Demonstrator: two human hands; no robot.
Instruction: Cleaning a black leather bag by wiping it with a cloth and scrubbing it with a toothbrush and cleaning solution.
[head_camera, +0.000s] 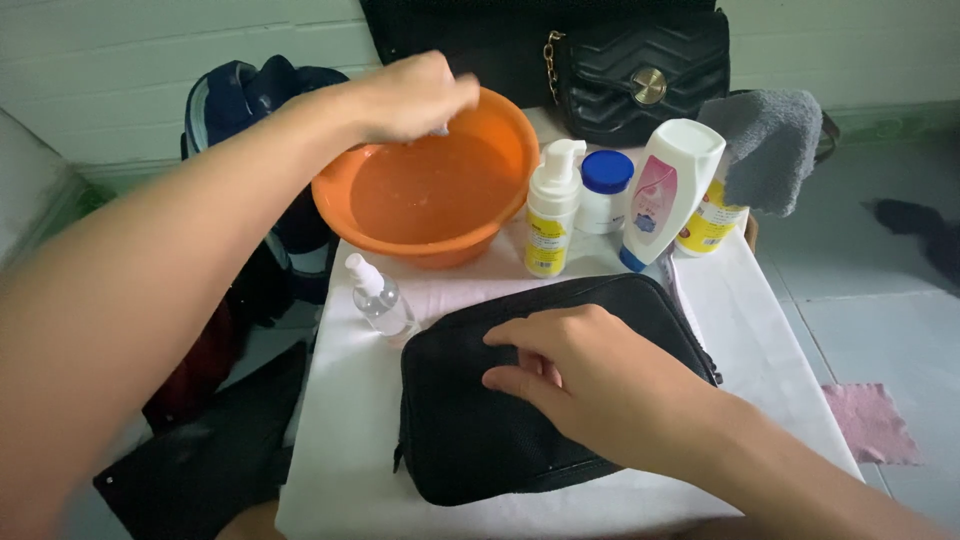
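Right hand (590, 375) flat and unclenched on black pouch (520, 400) near white table's (340, 440) 6 o'clock edge, left hand (415, 95) curled, fingertips bunched, grip unclear, over orange basin (440, 190) of water at 11, bottles (600, 200) crowding 1, bare cloth at 3, tiled floor beyond.

Small clear spray bottle (381, 299) left of centre; white pump bottle (551, 208), blue-capped white jar (605, 190) and tilted white lotion bottle (668, 192) in a row; grey cloth (771, 145); black quilted handbag (640, 75) behind; pink cloth (870, 422) on floor.
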